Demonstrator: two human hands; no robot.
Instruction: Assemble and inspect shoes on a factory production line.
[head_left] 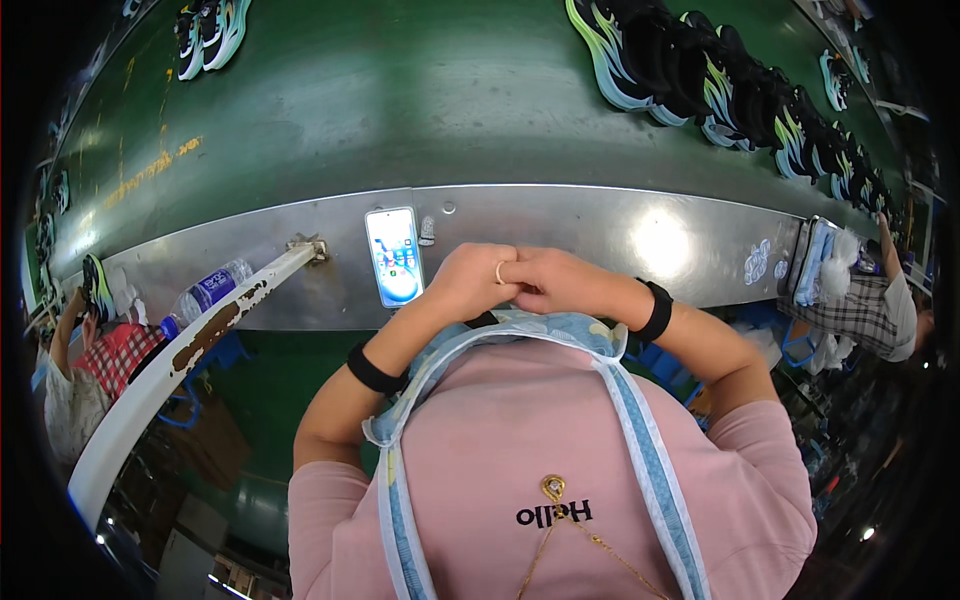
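My left hand (468,280) and my right hand (552,280) rest together on the metal ledge (600,245) of a green conveyor belt (400,110). Their fingers touch at the middle, and a ring shows on one finger. Both wrists wear black bands. Neither hand holds anything that I can see. A phone (393,256) with a lit screen lies on the ledge just left of my left hand. A blue apron edge (530,325) sits under my hands.
A row of black, green and blue sneakers (720,85) lies on the belt at far right, one pair (210,35) at far left. A water bottle (205,295) and a rusty white bar (180,365) are left. Other workers sit at both sides.
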